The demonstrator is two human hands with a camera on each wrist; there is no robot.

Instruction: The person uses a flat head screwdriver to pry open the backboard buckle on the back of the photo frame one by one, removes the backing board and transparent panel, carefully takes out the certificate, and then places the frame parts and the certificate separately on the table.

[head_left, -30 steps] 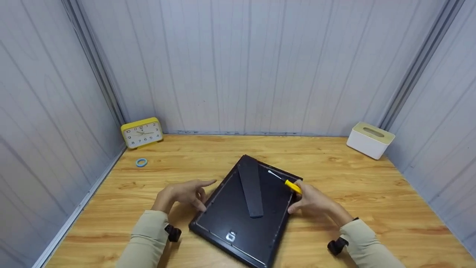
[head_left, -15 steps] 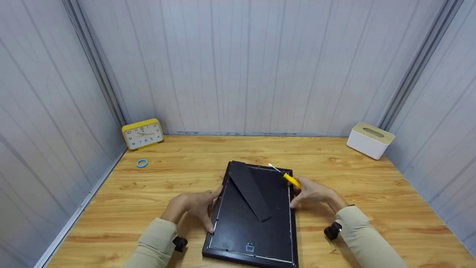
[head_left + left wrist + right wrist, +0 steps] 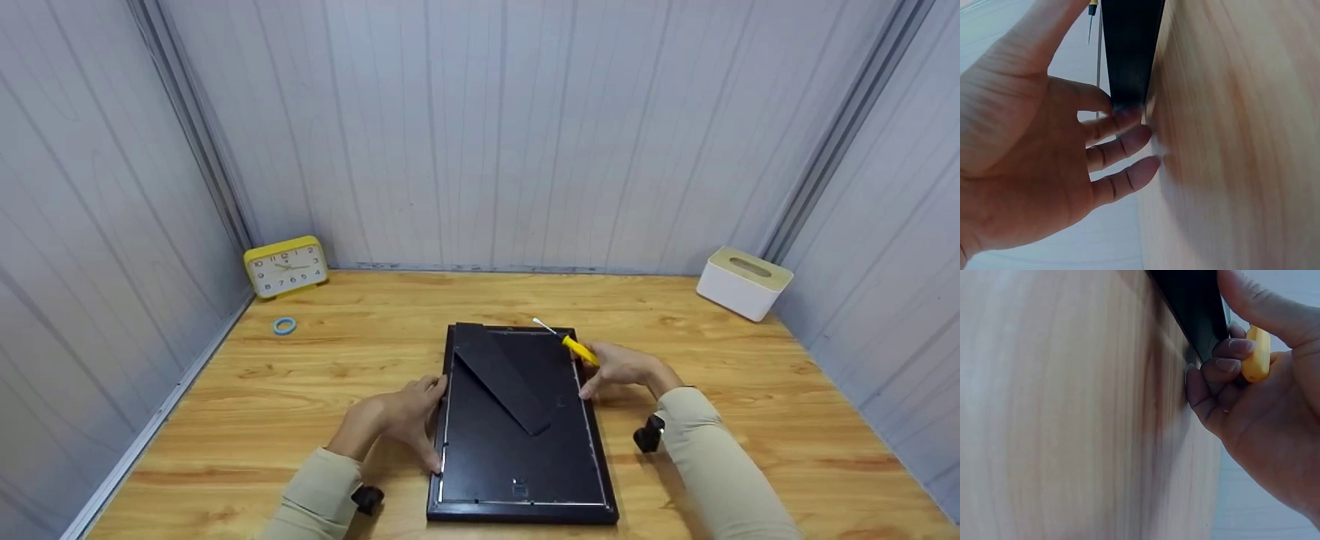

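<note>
A black picture frame (image 3: 502,457) lies on the table with its back up. Its stand leg (image 3: 501,375) slants across the backing board. My left hand (image 3: 401,416) rests along the frame's left side, thumb near the lower left and fingers at the edge; in the left wrist view the fingers (image 3: 1123,183) are lightly bent against the side. My right hand (image 3: 619,367) holds a screwdriver (image 3: 581,350) by its yellow handle, the blade pointing up and left over the frame's far edge. Right fingertips and thumb also touch the frame's right side.
A yellow alarm clock (image 3: 286,268) stands at the back left, with a light blue ring (image 3: 284,325) in front of it. At the back right is a white tissue box (image 3: 744,283) with a wooden lid. Panel walls enclose the wooden table (image 3: 360,307) on three sides.
The frame has turned counterclockwise, from slanted to nearly straight. My left hand's raised index finger has come down to the frame's side. My right hand has shifted slightly up with the screwdriver.
</note>
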